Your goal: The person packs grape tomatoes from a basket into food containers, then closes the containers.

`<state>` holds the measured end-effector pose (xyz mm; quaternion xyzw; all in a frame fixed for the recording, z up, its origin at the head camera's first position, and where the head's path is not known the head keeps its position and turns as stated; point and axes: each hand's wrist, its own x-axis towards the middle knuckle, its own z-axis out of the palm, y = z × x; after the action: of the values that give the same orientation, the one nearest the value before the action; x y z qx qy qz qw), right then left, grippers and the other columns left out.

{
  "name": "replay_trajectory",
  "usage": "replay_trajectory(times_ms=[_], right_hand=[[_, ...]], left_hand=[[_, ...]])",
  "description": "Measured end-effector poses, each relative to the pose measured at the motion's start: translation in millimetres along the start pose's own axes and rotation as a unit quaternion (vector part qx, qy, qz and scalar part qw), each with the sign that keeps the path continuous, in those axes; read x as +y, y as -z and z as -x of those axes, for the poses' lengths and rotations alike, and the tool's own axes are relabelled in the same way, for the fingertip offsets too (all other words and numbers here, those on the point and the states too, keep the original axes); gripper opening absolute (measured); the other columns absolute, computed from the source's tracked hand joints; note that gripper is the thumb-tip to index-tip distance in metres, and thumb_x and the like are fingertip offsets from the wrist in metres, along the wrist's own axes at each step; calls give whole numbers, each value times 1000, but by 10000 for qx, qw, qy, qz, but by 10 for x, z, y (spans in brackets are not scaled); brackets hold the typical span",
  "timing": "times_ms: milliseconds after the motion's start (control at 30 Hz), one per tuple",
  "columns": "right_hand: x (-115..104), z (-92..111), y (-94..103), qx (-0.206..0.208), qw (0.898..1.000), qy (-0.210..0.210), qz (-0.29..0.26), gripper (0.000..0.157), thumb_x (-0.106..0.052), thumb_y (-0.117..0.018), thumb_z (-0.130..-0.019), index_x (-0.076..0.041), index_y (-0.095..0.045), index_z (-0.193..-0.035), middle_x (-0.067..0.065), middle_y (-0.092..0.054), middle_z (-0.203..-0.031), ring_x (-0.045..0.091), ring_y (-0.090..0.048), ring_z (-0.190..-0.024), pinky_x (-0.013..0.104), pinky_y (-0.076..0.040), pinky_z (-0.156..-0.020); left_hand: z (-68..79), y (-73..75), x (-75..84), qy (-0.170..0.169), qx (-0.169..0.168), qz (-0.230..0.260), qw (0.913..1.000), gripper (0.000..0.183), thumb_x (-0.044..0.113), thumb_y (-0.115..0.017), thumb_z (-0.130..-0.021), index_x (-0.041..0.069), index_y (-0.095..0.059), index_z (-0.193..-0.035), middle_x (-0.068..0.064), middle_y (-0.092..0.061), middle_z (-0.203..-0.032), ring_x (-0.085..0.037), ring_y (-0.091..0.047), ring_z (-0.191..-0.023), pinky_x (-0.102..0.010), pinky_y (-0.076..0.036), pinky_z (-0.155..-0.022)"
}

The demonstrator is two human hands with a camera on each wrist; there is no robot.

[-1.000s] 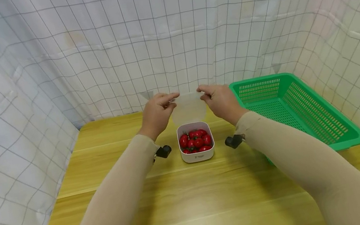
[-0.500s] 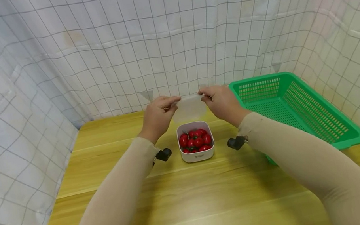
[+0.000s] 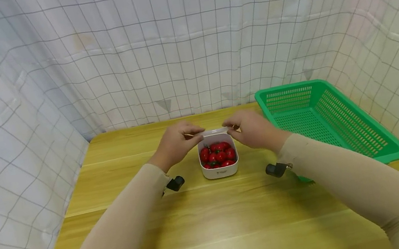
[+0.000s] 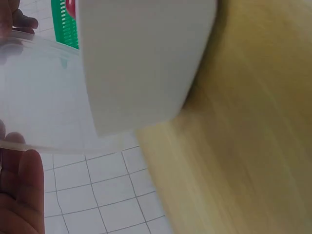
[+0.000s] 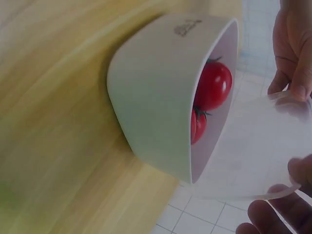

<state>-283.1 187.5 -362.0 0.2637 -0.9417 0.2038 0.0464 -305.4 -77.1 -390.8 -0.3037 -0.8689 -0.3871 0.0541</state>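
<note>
A white square container (image 3: 221, 172) with small red tomatoes (image 3: 221, 156) in it stands on the wooden table. Both hands hold a translucent plastic lid (image 3: 214, 131) by its two sides at the container's far rim. The left hand (image 3: 178, 142) pinches the lid's left edge between thumb and fingers. On the opposite edge, the right hand (image 3: 252, 129) pinches it likewise. In the right wrist view the lid (image 5: 258, 146) slants away from the container's rim, and the tomatoes (image 5: 214, 87) show uncovered. The left wrist view shows the container's side wall (image 4: 141, 63) beside the lid.
A green perforated plastic basket (image 3: 303, 121) stands at the right of the table (image 3: 218, 228), close to the right forearm. A white gridded curtain (image 3: 193, 45) surrounds the table at the back and sides.
Both hands have brought the lid down and toward the container, from above and behind it to its far rim. The lid has tipped flatter in the head view. The container and basket stay put.
</note>
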Motion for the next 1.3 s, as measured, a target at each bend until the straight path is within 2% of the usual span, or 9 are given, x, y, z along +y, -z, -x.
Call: replay_trajectory(times_ms=[167, 367, 667, 900, 1000, 1067, 1133, 1200, 1300], right_hand=[[-11, 125, -28, -332, 9993, 138, 90, 25, -21, -69, -103, -6, -78, -121, 9, -74, -115, 24, -70, -98, 41, -59, -86], [9, 229, -101, -477, 9963, 624, 347, 19, -14, -74, -99, -5, -81, -115, 9, -75, -112, 26, -71, -101, 41, -60, -88], [-54, 289, -226, -774, 9864, 871, 1162, 13, -15, -76, -98, -10, -82, -108, 5, -74, -105, 21, -72, -97, 38, -61, -88], [-49, 262, -220, -965, 9881, 828, 861, 16, -21, -73, -101, -9, -82, -109, 4, -75, -104, 19, -71, -94, 38, -60, -87], [-37, 192, -204, -1115, 9894, 681, 632, 21, -24, -70, -103, -8, -81, -112, 5, -76, -106, 19, -70, -94, 38, -59, -86], [-39, 134, -184, -1201, 9903, 413, 561, 29, -29, -68, -104, -7, -78, -119, 9, -76, -114, 23, -71, -101, 41, -59, -91], [-39, 78, -167, -1313, 9893, 70, 629, 42, -35, -67, -105, -4, -72, -133, 15, -72, -129, 30, -69, -115, 45, -57, -101], [-36, 34, -158, -1505, 9848, -256, 829, 59, -42, -66, -104, -3, -60, -147, 21, -62, -145, 37, -61, -133, 51, -50, -112], [-21, -8, -172, -1935, 9737, -512, 1086, 74, -48, -61, -106, -1, -42, -160, 26, -44, -162, 43, -47, -148, 54, -38, -122]], left_hand=[[105, -45, 2, 73, -382, -155, 9991, 19, 20, -75, -99, 11, -82, -114, -2, -73, -116, -20, -66, -102, -39, -58, -88], [219, -135, 38, 253, -783, -235, 9963, 20, 22, -77, -99, 13, -80, -116, -2, -71, -123, -24, -65, -116, -47, -55, -102], [310, -222, -6, -61, -940, -670, 9933, 14, 19, -80, -95, 14, -81, -109, 0, -75, -118, -26, -63, -118, -47, -51, -108], [343, -246, -7, -407, -1015, -1012, 9888, 10, 19, -80, -95, 14, -82, -104, 1, -75, -114, -24, -66, -116, -45, -51, -110], [333, -236, -1, -440, -984, -912, 9900, 10, 20, -78, -97, 13, -81, -103, 0, -75, -113, -24, -67, -113, -45, -52, -107], [308, -229, -7, -297, -900, -818, 9921, 15, 23, -76, -99, 12, -80, -107, -2, -74, -117, -26, -67, -117, -47, -52, -108], [273, -217, -17, -8, -822, -707, 9941, 26, 30, -75, -100, 11, -77, -118, -5, -70, -126, -29, -64, -124, -49, -51, -110], [240, -204, -39, 349, -819, -666, 9938, 43, 37, -73, -100, 10, -70, -134, -9, -63, -141, -33, -57, -136, -53, -47, -115], [211, -181, -79, 858, -1085, -649, 9883, 69, 48, -71, -99, 11, -53, -154, -12, -48, -161, -36, -43, -151, -57, -37, -123]])
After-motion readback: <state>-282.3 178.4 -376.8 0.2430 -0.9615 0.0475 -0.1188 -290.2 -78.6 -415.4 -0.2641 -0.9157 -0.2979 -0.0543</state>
